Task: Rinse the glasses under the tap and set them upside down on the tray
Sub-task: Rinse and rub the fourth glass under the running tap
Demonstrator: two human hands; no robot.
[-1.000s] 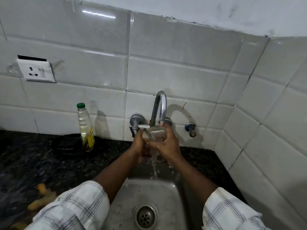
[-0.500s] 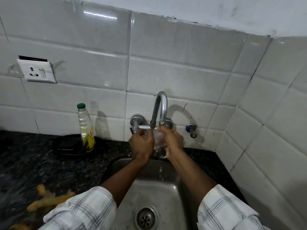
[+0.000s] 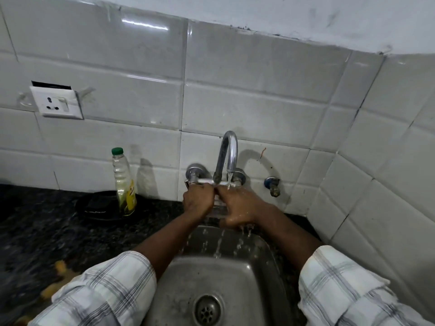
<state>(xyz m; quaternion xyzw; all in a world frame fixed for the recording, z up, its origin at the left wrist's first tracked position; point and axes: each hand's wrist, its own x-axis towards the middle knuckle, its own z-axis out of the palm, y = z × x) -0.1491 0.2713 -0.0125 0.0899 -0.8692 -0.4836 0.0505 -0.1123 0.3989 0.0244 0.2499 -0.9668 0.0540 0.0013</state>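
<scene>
A clear glass is held between both hands over the steel sink, just below the chrome tap. My left hand grips its left side. My right hand wraps round its right side and bottom, and most of the glass is hidden between them. Water runs from the spout onto my right hand and drips into the sink. No tray is in view.
A green-capped bottle of yellowish liquid stands in a black dish on the dark stone counter at left. A wall socket is upper left. Yellow scraps lie near the counter's front. A small valve sticks out right of the tap.
The glass has come down from right under the spout to just below it. Both hands have closed in round it, and water now runs over my right hand.
</scene>
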